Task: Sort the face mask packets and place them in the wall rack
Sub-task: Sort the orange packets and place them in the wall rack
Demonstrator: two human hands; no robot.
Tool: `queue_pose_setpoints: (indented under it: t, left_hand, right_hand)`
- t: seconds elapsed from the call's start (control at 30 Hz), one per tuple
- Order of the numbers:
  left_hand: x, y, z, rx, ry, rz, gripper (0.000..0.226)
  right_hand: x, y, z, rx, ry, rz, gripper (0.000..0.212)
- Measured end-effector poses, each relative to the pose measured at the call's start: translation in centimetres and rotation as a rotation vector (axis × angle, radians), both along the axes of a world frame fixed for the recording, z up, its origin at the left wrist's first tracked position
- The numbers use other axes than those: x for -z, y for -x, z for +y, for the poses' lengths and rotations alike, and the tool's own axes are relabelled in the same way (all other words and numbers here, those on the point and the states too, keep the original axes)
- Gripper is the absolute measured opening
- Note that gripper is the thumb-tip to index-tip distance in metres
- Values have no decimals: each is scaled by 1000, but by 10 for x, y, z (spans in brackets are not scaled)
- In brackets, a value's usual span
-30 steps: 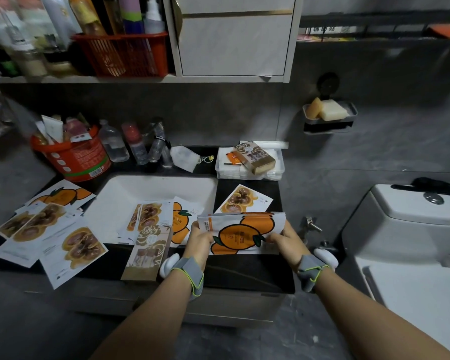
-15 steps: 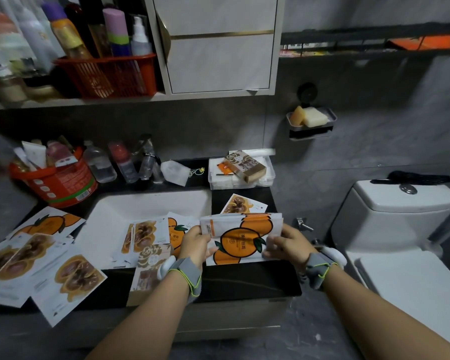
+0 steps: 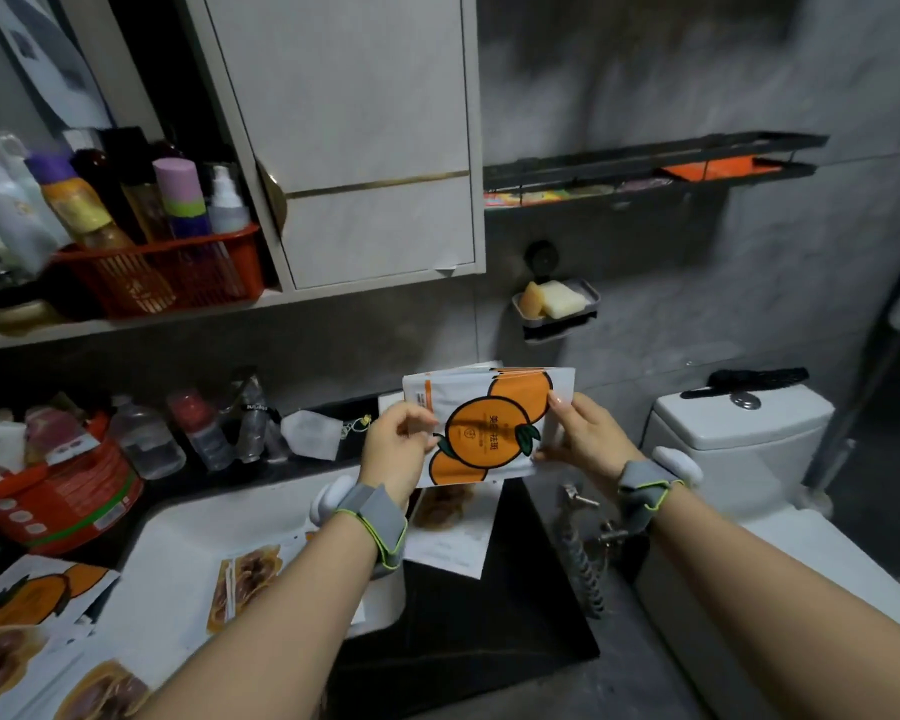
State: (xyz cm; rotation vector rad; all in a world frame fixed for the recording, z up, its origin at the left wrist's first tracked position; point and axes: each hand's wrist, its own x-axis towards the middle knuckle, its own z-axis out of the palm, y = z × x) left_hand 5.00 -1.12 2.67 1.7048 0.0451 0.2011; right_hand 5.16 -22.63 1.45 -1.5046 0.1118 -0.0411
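Note:
I hold a stack of orange-fruit face mask packets (image 3: pixel 489 423) up in front of the wall. My left hand (image 3: pixel 393 449) grips its left edge and my right hand (image 3: pixel 583 433) grips its right edge. The black wall rack (image 3: pixel 650 163) hangs above and to the right, with orange and other coloured packets lying in it. More packets lie on the counter: an orange-print one (image 3: pixel 27 597) at far left, brown-print ones (image 3: pixel 245 579) over the basin and one (image 3: pixel 453 522) beneath my hands.
A white basin (image 3: pixel 188 543) is set in the dark counter (image 3: pixel 468 615). A red bucket (image 3: pixel 58 501) and small bottles (image 3: pixel 198 433) stand behind it. A soap dish (image 3: pixel 557 304), a cabinet (image 3: pixel 365 148), a red basket (image 3: pixel 167 272) and a toilet (image 3: pixel 739 433) surround the spot.
Both hands have lifted the orange packet stack from just above the counter up toward the wall, and my view has tilted upward so the wall rack shows more fully.

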Motion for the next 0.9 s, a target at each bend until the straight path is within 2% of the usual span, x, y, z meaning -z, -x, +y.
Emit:
queue_pose_setpoints:
  t: [0.2, 0.3, 0.4, 0.5, 0.63, 0.9]
  left_hand:
    - [-76, -42, -39, 56, -60, -137, 37]
    - [-117, -71, -62, 60, -112, -210, 29]
    - [-159, -99, -95, 35, -57, -263, 27]
    - [-192, -118, -116, 32, -26, -287, 29]
    - [-230, -145, -143, 59, -22, -325, 33]
    - [-287, -203, -172, 23, -2, -394, 37]
  right_hand:
    - [-77, -42, -42, -8, 20, -143, 30]
    - [-120, -69, -68, -58, 73, -222, 37]
    - [-165, -100, -96, -114, 96, -302, 39]
    - [-201, -123, -112, -124, 130, -347, 36]
    - [-244, -156, -137, -97, 126, -386, 41]
    - [-297, -206, -158, -68, 109, -479, 41]
